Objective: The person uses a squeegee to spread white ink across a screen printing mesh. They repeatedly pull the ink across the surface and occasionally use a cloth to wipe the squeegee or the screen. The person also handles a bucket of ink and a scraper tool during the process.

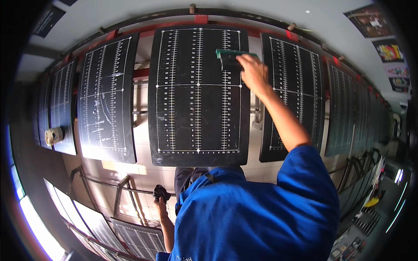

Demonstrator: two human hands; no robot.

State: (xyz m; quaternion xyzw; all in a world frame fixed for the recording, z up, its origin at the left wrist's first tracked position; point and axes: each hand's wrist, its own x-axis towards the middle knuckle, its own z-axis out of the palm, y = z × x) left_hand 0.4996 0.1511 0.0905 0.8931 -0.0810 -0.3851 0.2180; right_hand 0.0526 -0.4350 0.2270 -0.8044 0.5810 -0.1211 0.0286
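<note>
Directly in front of me is a large black board printed with white ruler scales and a border line. My right hand reaches over its upper right part, with the fingers closed on a black block-shaped hand tool with a green edge. The tool lies against or just above the board; its exact kind is unclear. Low on the left, away from the board, my left hand is closed around a crumpled dark cloth.
Similar black boards flank this one, such as a left board and a right board, on red and dark metal framing. A pale round container sits on a farther left board. Metal bars and more boards are low left.
</note>
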